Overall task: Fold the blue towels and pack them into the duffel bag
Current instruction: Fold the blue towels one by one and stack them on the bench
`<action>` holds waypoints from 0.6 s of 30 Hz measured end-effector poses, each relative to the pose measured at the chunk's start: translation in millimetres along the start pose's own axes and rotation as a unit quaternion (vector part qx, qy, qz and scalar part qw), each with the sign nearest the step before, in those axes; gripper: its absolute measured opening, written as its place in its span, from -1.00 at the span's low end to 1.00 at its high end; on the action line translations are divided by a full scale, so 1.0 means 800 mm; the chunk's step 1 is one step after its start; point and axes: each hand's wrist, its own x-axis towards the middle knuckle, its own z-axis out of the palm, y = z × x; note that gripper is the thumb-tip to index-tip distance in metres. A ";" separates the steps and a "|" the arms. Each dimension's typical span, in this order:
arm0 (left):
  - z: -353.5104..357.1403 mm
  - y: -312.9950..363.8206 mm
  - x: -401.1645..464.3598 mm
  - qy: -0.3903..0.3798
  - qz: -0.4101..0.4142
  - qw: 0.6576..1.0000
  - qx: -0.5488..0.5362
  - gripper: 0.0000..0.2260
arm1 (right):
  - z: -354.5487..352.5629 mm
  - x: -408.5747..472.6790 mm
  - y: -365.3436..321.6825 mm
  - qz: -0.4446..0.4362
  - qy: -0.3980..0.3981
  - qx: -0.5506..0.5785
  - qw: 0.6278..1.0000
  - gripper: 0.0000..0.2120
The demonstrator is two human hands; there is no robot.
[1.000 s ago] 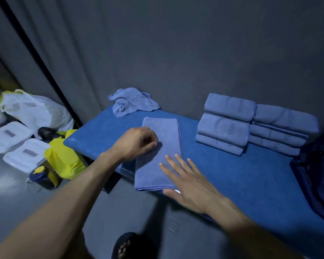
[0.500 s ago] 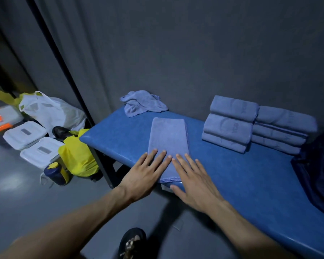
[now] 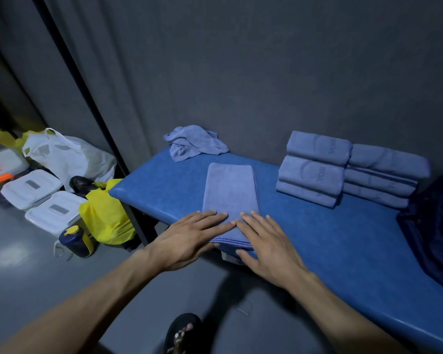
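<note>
A blue towel (image 3: 230, 192) folded into a long strip lies on the blue table (image 3: 317, 238), its near end at the front edge. My left hand (image 3: 189, 238) and my right hand (image 3: 266, 241) lie flat, fingers straight, side by side on that near end. A crumpled blue towel (image 3: 195, 141) sits at the back left corner. Two stacks of folded towels (image 3: 315, 167) (image 3: 384, 175) stand by the wall. The dark navy duffel bag (image 3: 435, 226) rests at the table's right end, partly cut off by the frame.
A grey curtain hangs behind the table. On the floor to the left are a yellow bag (image 3: 105, 215), a white plastic bag (image 3: 67, 154), two white lidded boxes (image 3: 41, 198) and a dark bottle with a yellow cap (image 3: 74, 240). My foot (image 3: 182, 333) shows below.
My left hand has come off the towel's middle, opened, and laid flat on the near end beside my right hand. The view has shifted slightly left.
</note>
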 end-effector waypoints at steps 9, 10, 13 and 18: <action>-0.018 -0.007 -0.015 0.117 -0.050 0.977 -0.172 -0.72 | -0.034 0.002 0.033 0.006 0.051 0.188 0.981 -0.78; -0.020 -0.008 -0.016 0.120 -0.072 0.968 -0.206 -0.76 | -0.040 0.002 0.035 0.018 0.029 0.206 0.978 -0.82; -0.021 -0.010 -0.012 0.115 -0.146 0.941 -0.282 -0.85 | -0.051 0.006 0.040 0.047 -0.007 0.241 0.969 -0.81; -0.013 -0.017 0.006 0.112 -0.221 0.888 -0.387 -0.78 | -0.048 0.022 0.037 0.132 0.020 0.294 0.946 -0.64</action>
